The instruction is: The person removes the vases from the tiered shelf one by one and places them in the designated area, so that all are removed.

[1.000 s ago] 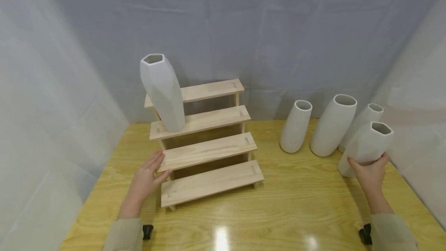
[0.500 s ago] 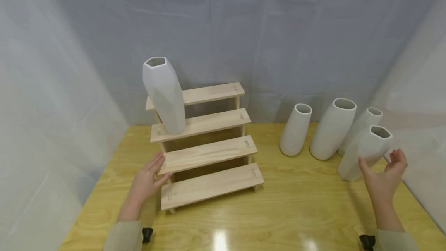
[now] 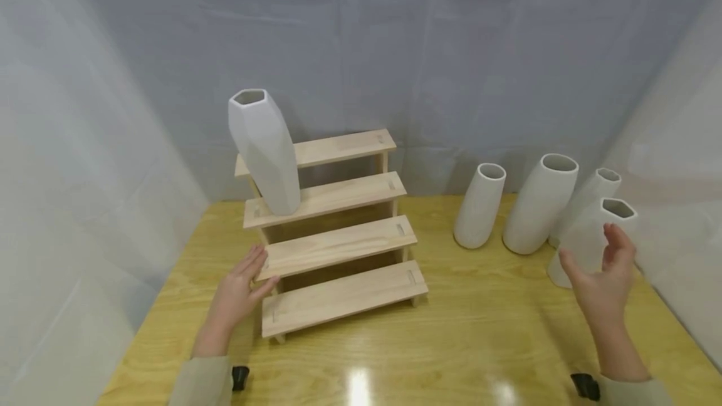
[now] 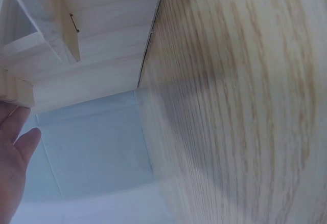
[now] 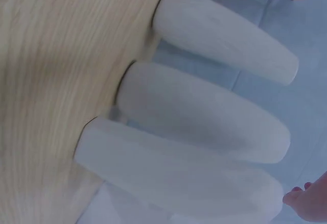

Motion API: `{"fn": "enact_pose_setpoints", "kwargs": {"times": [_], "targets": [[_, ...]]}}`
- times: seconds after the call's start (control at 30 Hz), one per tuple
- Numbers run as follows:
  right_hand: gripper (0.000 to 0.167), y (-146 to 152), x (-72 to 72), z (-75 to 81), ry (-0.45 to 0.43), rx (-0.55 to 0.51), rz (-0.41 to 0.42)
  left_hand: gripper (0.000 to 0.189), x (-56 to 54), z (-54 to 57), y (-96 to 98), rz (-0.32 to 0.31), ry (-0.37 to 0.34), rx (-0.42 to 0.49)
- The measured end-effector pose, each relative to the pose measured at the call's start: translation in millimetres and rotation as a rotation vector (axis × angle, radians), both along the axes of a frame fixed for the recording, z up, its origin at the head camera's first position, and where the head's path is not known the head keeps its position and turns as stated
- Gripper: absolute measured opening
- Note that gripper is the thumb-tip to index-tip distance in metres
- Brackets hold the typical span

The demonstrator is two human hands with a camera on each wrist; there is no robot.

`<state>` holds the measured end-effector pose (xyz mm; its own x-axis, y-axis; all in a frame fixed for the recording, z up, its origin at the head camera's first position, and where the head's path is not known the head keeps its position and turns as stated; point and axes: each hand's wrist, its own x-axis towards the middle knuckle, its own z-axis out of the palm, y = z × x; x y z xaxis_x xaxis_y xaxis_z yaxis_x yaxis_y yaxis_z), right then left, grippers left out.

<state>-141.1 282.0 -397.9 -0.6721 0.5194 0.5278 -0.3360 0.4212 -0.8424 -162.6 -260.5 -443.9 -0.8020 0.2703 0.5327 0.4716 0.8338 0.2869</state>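
Note:
My left hand (image 3: pixel 237 293) touches the left end of a pale wooden stepped display stand (image 3: pixel 344 246), fingers extended at one of its lower steps. The left wrist view has its fingertips (image 4: pixel 28 142) right by the end of a board. A tall faceted white vase (image 3: pixel 265 149) stands on the stand's left side. At the far right, my right hand (image 3: pixel 606 284) is raised with fingers and thumb spread apart, in front of another faceted white vase (image 3: pixel 583 237). In the right wrist view, its fingers (image 5: pixel 306 201) are just off that vase's mouth, holding nothing.
Beside the faceted vase stand a small rounded white vase (image 3: pixel 479 208), a larger rounded vase (image 3: pixel 538 205) and a partly hidden vase (image 3: pixel 598 190) with a wavy rim. A grey cloth (image 3: pixel 361 49) hangs behind the wooden table (image 3: pixel 451 343).
My right hand has let go of the faceted vase at the right, moved off to its right, then come back in front of it. The left hand stays at the stand.

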Motion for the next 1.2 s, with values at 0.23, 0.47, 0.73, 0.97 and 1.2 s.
{"fn": "enact_pose_setpoints", "kwargs": {"times": [0.23, 0.47, 0.73, 0.97, 1.2], "targets": [[0.072, -23, 0.5, 5.6, -0.007, 0.088, 0.078, 0.061, -1.9, -0.4, -0.8, -0.003, 0.0, -0.001], [0.072, -41, -1.1, 6.5, -0.021, 0.107, 0.157, 0.062, -2.9, -0.7, -1.1, 0.004, -0.012, -0.006], [0.07, -56, -5.4, 4.7, 0.029, 0.152, 0.225, 0.062, -1.9, -0.3, -1.3, -0.005, -0.004, -0.003], [0.07, -65, -9.4, 2.3, -0.017, 0.174, 0.305, 0.062, -1.6, -0.3, 0.4, -0.004, -0.006, -0.001], [0.073, -84, -14.4, 1.1, -0.093, 0.205, 0.42, 0.062, -1.1, 0.1, 0.3, 0.005, -0.024, 0.008]]}}
